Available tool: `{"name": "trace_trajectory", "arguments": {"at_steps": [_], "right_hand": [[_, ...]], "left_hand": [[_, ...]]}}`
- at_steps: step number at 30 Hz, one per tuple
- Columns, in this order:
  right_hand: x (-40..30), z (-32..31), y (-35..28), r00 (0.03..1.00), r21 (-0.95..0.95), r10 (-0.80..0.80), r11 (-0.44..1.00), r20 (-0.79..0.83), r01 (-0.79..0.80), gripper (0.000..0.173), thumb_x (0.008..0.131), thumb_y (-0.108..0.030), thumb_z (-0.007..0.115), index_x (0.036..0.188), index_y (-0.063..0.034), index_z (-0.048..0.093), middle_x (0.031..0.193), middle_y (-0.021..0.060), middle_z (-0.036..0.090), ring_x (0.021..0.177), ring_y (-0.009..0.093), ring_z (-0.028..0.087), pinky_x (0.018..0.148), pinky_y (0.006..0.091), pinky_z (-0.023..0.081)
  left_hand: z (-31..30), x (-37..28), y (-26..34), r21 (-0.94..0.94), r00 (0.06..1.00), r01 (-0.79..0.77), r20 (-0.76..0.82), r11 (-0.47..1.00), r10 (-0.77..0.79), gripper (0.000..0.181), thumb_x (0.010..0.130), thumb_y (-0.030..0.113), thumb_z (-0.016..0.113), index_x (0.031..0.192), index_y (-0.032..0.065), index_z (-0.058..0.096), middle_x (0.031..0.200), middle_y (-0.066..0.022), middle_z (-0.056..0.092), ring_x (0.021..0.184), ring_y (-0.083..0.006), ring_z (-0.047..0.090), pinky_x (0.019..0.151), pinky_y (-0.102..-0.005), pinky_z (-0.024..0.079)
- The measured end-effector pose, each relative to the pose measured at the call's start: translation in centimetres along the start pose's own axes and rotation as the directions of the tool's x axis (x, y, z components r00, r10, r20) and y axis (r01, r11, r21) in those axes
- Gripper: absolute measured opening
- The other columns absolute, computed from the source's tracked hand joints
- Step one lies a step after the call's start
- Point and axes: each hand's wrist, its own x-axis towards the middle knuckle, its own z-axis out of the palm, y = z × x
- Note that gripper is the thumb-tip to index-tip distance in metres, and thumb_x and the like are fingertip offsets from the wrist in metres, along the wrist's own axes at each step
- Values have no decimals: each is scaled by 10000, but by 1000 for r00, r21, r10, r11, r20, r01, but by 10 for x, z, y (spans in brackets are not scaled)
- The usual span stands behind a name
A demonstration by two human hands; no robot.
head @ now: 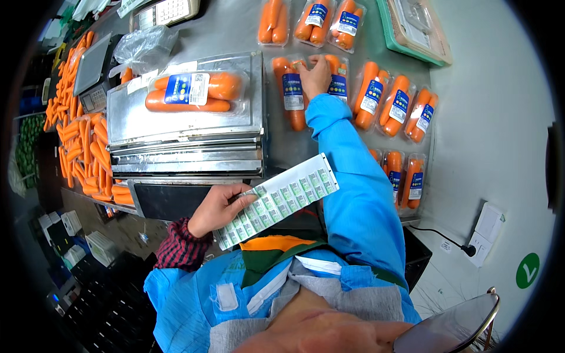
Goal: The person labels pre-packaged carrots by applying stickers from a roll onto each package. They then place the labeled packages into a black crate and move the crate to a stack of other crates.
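Observation:
In my left hand (220, 209), thumb on top, is a sheet of small green and white stickers (282, 200), part of its backing bare. My right hand (315, 76) reaches out over the table, its fingertips at the top of a clear-wrapped pack of carrots (295, 119) with a blue and white label. Whether a sticker is between those fingers cannot be told. Another carrot pack (337, 88) lies just right of that hand, partly covered by it. A further wrapped carrot pack (194, 92) rests on the metal top of a wrapping machine (128, 128).
Several labelled carrot packs (399, 106) lie in rows at the right and far side. Loose carrots (88, 154) are heaped at the left beside a scale (93, 66). A plastic bag (145, 48) lies behind the machine; a green-rimmed tray (397, 42) stands at the far right, near the wall.

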Motion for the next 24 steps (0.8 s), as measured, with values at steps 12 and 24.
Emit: {"name": "trace_trajectory", "arguments": {"at_steps": [12,24], "right_hand": [[-125,-157,-127,146,250,-285,944,948,215,376,802,-122,662,1158,-29,582,1041,138,624,947,266,615,831,360,494],[-158,-170,-116,349,332,-456,872,819,359,256,798,-45,642,1053,-25,626,901,128,611,827,294,621,713,366,497]], "left_hand": [[-12,19,9,107,976,-218,29,970,216,213,804,91,714,985,5,641,794,-73,672,706,-142,642,660,-267,505],[-9,10,8,6,991,-117,58,993,117,240,805,103,725,1001,-14,650,829,-56,678,745,-79,597,687,-253,506]]}}
